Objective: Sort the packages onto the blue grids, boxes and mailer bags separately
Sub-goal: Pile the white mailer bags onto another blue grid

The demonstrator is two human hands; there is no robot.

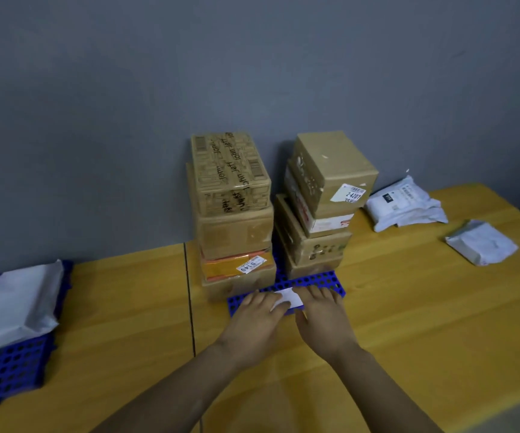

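Left grip (254,320) and right grip (325,320): bare hands on bare forearms (186,389), uncovered from the wrists down to the lower frame edge; nails too blurred to read.

"John Jeff" repeats across the printed box (229,170), far beyond the left hand (254,320). Lower in the same stack, the small sticker (251,264) on the orange-taped box (236,267) reads roughly "9148", upside down. Beyond the right hand (324,320), the white label (349,192) on the plain box (330,164) reads "2-4207". Print on the mailer bags (405,203), far right of that hand, is too small to read.
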